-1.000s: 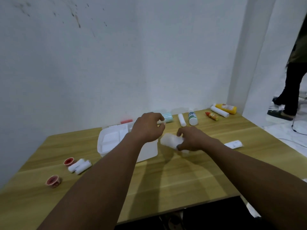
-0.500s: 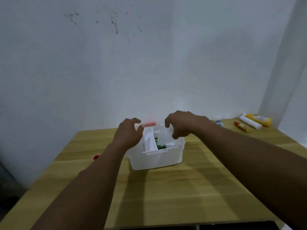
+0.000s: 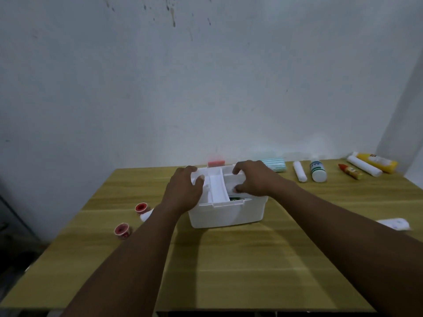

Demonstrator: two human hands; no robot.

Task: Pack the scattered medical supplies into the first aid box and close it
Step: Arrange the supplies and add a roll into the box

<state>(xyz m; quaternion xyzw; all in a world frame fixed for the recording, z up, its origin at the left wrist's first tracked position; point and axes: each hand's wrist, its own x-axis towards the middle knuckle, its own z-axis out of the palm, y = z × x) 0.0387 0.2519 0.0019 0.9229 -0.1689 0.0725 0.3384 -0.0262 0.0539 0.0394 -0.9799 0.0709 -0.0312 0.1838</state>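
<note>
**Both hands clamped on tray at box top**

First aid box (image 3: pixel 225 213): white, open at top, mid worktop (image 3: pixel 229 259), toward the wall side. At its mouth, white inner tray (image 3: pixel 217 187) w/ a long divider lane down the centre. Fully seated or a bit raised: can't tell. Under the tray's near edge, a glimpse of sth green (image 3: pixel 234 199) inside the box.

Left hand (image 3: pixel 184 191): clamped on tray's left end, thumb over the rim, fingers curled round the far corner. Right hand (image 3: pixel 254 181): clamped on tray's right part, fingers hooked over the far edge, thumb tucked at the near side. Hands apart, tray between them.

Just behind box: small red block (image 3: pixel 216 163), partly hidden.

Right of box, along the wall side, in order:
- teal-striped pack (image 3: pixel 275 164), just behind right hand
- short white roll (image 3: pixel 299 172)
- white bottle (image 3: pixel 318 171) w/ green label
- small red-orange tube (image 3: pixel 350 171)
- long white roll (image 3: pixel 364 165), touching yellow tube (image 3: pixel 377 162) near the far right corner

By right forearm: white oblong item (image 3: pixel 394 224), blurred.

Left of box: red pot (image 3: pixel 141 207), second red pot (image 3: pixel 123 230) nearer the front, and a white piece (image 3: pixel 146 216) half hidden by left forearm.
</note>
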